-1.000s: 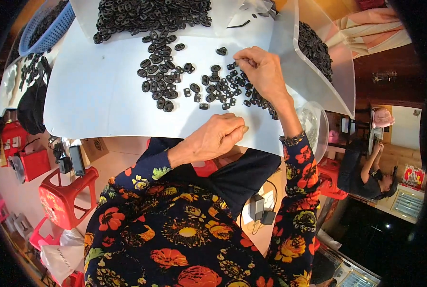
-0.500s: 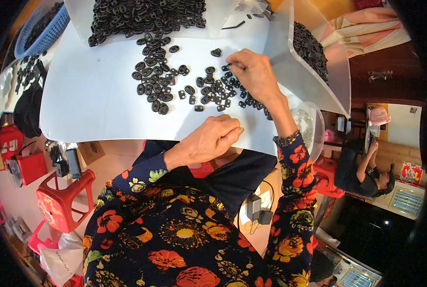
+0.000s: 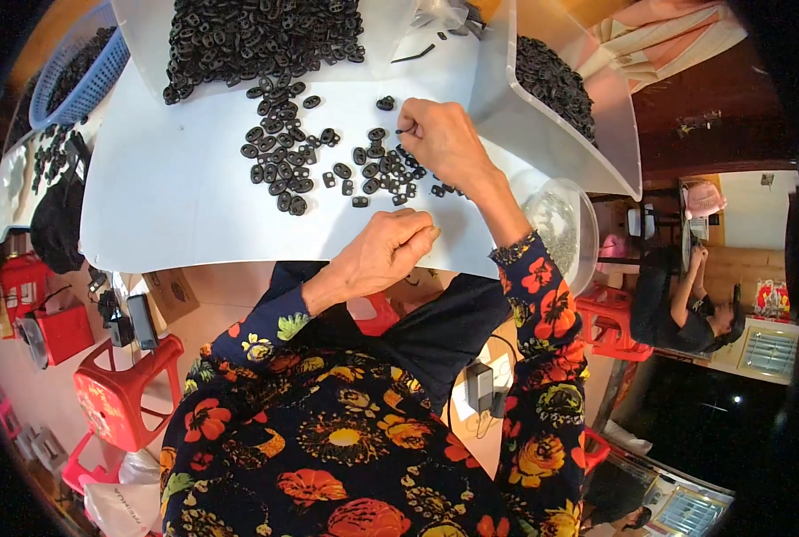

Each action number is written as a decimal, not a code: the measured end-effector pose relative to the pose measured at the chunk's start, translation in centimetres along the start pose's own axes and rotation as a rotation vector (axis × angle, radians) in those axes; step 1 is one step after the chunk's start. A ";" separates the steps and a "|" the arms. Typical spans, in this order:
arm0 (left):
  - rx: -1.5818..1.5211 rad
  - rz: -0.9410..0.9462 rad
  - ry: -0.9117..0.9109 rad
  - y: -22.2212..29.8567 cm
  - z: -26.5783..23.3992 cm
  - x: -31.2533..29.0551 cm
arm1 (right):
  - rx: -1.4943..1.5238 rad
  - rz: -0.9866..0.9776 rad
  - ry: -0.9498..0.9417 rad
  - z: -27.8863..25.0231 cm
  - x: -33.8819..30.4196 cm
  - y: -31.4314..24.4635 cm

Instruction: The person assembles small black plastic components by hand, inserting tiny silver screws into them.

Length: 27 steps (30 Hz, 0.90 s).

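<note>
My right hand (image 3: 453, 148) is above the right part of the white table (image 3: 166, 179), thumb and forefinger pinching a small black plastic piece (image 3: 405, 132). My left hand (image 3: 383, 248) is closed, its fingers curled in near the table's front edge; what it holds, if anything, is hidden. Beyond and between the hands lie loose black two-hole pieces (image 3: 370, 170), some oval and some smaller and squarish. A denser trail of black oval pieces (image 3: 278, 161) runs back to a large heap (image 3: 265, 40) in a translucent bin (image 3: 140, 45).
A second translucent bin (image 3: 619, 170) of black pieces tilts at the right. Beside my right forearm sits a round clear tub (image 3: 589, 237) of tiny silvery parts. A blue basket (image 3: 95, 85) stands far left, and red stools (image 3: 122, 394) are below. Another person (image 3: 686, 304) is at the right.
My right hand has drawn slightly left, still pinching a small black piece. My left hand stays closed near the table edge, shifted slightly left. The whole view has shifted a little.
</note>
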<state>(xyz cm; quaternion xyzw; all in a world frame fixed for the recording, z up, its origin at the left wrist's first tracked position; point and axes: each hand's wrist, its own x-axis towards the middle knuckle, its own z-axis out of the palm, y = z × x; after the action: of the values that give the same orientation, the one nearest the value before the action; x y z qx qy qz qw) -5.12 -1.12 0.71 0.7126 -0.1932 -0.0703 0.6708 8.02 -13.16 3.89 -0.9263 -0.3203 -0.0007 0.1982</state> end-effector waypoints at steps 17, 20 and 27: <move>-0.247 -0.053 0.180 -1.6 1.6 1.8 | 0.986 0.392 0.232 -0.5 -10.7 -1.3; -0.201 -0.054 0.185 -1.7 2.2 1.9 | 0.984 0.396 0.248 -0.3 -11.8 -0.6; 0.021 -0.080 0.171 -1.9 2.6 1.5 | 0.688 0.233 0.387 0.3 -12.7 -1.3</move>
<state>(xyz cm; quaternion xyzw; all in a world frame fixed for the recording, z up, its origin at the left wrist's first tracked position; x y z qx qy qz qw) -4.32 -4.06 -1.17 0.7303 -0.1074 -0.0341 0.6738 -2.84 -19.62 2.44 -0.8189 -0.1518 -0.0454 0.5517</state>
